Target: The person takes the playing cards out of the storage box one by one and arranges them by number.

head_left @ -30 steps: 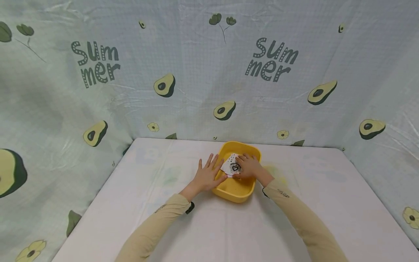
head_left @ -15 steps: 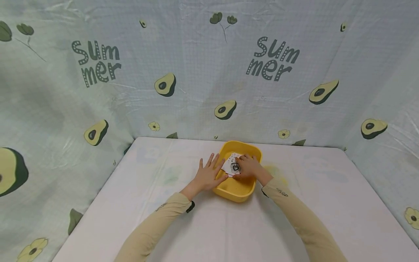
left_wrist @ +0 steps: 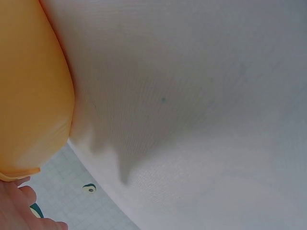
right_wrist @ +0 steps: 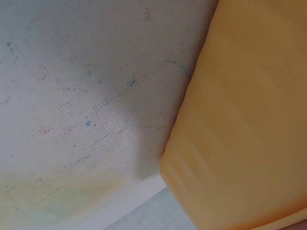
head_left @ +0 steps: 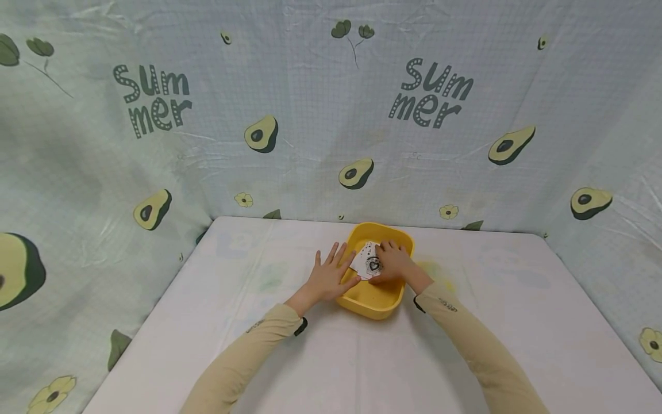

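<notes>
We see the right hand (head_left: pixel 395 265) gripping white printed cards (head_left: pixel 368 261) between thumb and fingers, inside a yellow container (head_left: pixel 366 298); the left hand (head_left: pixel 327 280) lies with fingers spread at the container's left rim. Beneath, we have the pale tabletop (head_left: pixel 331 368), backed by avocado-printed cloth (head_left: pixel 310 75).

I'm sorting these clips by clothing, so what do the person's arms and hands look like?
The left sleeve and right sleeve are long and beige, each with small dark print near the cuff, too small to read. A small black piece shows by the left cuff, another by the right. The left hand and right hand wear no gloves.
</notes>
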{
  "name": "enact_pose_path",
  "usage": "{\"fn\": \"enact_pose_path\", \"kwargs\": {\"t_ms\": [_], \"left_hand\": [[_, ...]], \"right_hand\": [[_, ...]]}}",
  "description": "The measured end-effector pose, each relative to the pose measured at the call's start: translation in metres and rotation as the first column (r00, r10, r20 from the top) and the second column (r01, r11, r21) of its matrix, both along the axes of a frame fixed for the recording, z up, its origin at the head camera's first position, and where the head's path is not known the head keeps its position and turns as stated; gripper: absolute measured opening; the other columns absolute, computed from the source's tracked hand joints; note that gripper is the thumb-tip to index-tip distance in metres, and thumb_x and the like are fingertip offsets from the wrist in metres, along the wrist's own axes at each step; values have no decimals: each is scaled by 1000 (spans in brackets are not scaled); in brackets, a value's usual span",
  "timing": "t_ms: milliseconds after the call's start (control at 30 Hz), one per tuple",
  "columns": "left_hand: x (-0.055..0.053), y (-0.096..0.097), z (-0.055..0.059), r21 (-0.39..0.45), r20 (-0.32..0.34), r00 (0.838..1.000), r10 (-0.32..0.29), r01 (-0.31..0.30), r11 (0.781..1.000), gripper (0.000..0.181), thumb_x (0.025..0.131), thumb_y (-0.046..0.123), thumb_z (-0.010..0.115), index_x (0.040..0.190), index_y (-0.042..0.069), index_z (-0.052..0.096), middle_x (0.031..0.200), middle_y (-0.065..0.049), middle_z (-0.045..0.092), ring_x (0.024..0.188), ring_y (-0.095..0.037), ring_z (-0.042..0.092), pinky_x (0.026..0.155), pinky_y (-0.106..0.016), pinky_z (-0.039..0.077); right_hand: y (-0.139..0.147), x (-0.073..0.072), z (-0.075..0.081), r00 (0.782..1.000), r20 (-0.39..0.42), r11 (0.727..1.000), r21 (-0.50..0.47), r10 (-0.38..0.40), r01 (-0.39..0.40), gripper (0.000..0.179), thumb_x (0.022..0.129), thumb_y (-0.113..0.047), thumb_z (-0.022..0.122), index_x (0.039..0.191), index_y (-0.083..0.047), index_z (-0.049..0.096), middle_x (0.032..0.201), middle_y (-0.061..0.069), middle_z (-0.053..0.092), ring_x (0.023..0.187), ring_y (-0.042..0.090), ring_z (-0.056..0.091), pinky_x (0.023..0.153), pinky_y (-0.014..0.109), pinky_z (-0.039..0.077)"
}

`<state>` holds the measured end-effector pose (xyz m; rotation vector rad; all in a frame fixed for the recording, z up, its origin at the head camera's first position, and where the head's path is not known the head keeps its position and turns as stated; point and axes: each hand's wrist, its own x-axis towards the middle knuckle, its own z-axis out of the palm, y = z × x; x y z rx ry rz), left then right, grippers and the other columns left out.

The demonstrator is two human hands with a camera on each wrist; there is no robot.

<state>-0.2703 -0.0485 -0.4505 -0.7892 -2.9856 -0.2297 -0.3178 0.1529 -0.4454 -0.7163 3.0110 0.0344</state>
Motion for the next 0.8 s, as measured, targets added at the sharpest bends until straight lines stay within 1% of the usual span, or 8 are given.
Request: {"fn": "enact_pose_path", "kwargs": {"t_ms": [200, 400, 533, 800], "left_hand": [[0, 0, 0, 6, -2, 1000, -5, 5, 1000, 67, 90, 56, 30, 143, 18, 19, 151, -8, 8, 140, -28, 5, 102, -63, 12], [0, 0, 1, 0, 0, 1000, -1, 1, 1000, 66, 90, 56, 31, 143, 19, 20, 151, -9, 8, 140, -28, 4, 102, -63, 12], [-1, 0, 1, -2, 8, 1000, -1, 1, 1000, 65, 90, 56, 31, 143, 21, 19, 152, -8, 7, 140, -28, 3, 103, -62, 11], [1, -1, 1, 12, -6, 1000, -8, 8, 1000, 64, 89, 56, 32, 143, 22, 21, 151, -10, 11, 140, -29, 5, 102, -63, 12]], "right_hand": [[0, 1, 3, 1000, -19, 1000, -9, -10, 10, 87, 63, -59, 69, 126, -4, 45, 119, 16, 43, 108, 32, 40, 86, 48, 36], [1, 4, 4, 999, -33, 999, -12, -30, 30, 88, 61, -59, 70, 126, -6, 45, 110, 17, 42, 102, 34, 37, 81, 47, 33], [4, 5, 5, 998, -44, 999, -7, -46, 46, 91, 61, -61, 69, 131, -9, 42, 113, 18, 42, 104, 34, 36, 84, 48, 31], [9, 11, 11, 995, -96, 999, -39, -37, 33, 91, 61, -61, 69, 133, -14, 41, 110, 17, 42, 102, 35, 37, 85, 50, 31]]}}
